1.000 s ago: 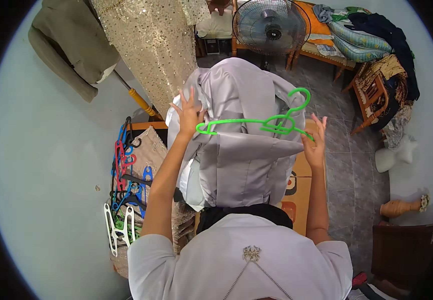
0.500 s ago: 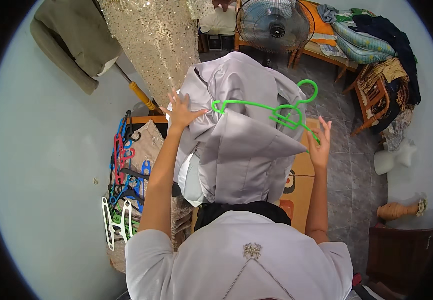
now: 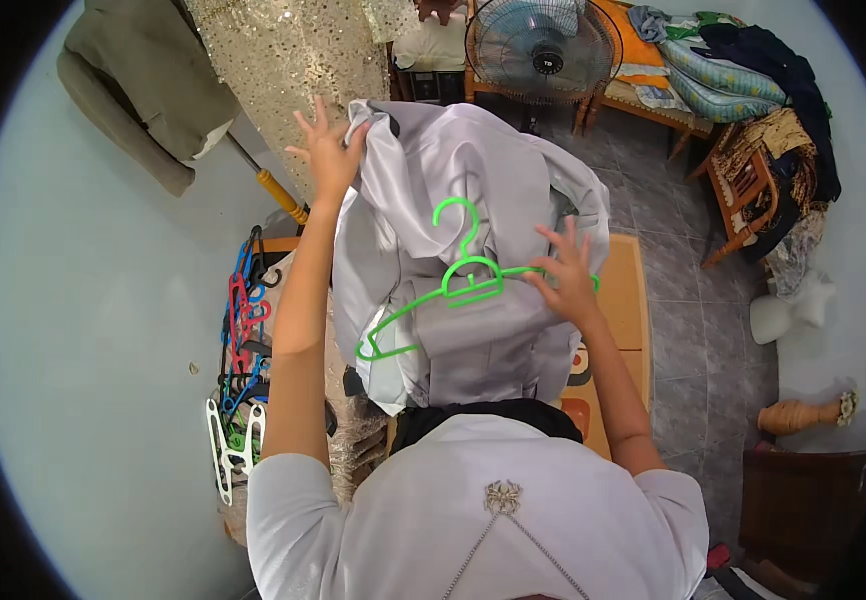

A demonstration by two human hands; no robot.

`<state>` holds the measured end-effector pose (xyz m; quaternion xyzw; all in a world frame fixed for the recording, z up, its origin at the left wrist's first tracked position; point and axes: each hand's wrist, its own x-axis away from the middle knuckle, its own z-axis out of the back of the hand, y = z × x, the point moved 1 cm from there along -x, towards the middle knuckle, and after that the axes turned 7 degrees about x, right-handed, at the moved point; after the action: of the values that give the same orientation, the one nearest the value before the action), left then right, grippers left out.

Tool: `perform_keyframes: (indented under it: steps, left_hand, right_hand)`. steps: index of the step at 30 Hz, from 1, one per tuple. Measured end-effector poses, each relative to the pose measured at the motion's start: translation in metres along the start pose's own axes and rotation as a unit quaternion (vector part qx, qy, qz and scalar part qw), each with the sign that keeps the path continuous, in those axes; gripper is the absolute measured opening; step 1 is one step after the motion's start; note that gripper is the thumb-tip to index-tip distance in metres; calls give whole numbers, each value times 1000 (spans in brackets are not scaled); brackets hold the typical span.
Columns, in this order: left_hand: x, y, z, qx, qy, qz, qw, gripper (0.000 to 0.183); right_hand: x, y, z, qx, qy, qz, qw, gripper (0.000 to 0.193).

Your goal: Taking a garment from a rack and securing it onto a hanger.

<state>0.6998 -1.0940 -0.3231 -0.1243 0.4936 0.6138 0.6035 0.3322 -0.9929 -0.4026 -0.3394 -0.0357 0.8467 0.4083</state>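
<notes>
A light grey satin garment (image 3: 483, 150), perhaps a jacket, is spread in front of me. At its far left edge my left hand (image 3: 331, 160) pinches a bit of the cloth between thumb and finger, the other fingers spread. A bright green plastic hanger (image 3: 473, 281) lies over the garment, hook pointing away from me. My right hand (image 3: 568, 275) pinches the hanger's right arm between thumb and finger. The hanger's left end rests near a white lining patch (image 3: 386, 365) of the garment.
To the left, several coloured hangers (image 3: 243, 330) lie on a sequined cloth (image 3: 358, 440). A sequined gown (image 3: 283, 70) and an olive jacket (image 3: 153, 80) hang beyond. Ahead stands a fan (image 3: 548, 60); at right are wooden chairs (image 3: 743, 205) piled with clothes. Cardboard (image 3: 628, 300) lies under the garment.
My left hand has moved away from me and lifted the garment's edge. The green hanger has turned and shifted left and nearer, its hook now pointing away. My right hand has come inward.
</notes>
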Motion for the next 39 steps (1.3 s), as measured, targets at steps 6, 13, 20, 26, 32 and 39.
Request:
perform_keyframes:
  steps: [6, 13, 20, 26, 32, 39]
  left_hand:
    - [23, -15, -9, 14, -19, 53, 998, 30]
    - [36, -25, 0, -7, -32, 30, 999, 31]
    - [29, -14, 8, -22, -25, -25, 999, 35]
    - [66, 62, -5, 98, -122, -146, 977, 25]
    - [137, 95, -8, 156, -223, -246, 930, 25]
    - [99, 63, -16, 75, -156, -180, 968, 58]
  right_hand:
    - [52, 1, -61, 26, -108, 63, 992, 15]
    - [141, -6, -86, -41, -82, 68, 993, 17]
    - [100, 7, -79, -24, -171, 201, 964, 33]
    - [-48, 3, -59, 55, 73, 38, 995, 84]
    - [-77, -2, -52, 30, 81, 64, 994, 47]
    - [-3, 13, -33, 155, 28, 98, 983, 63]
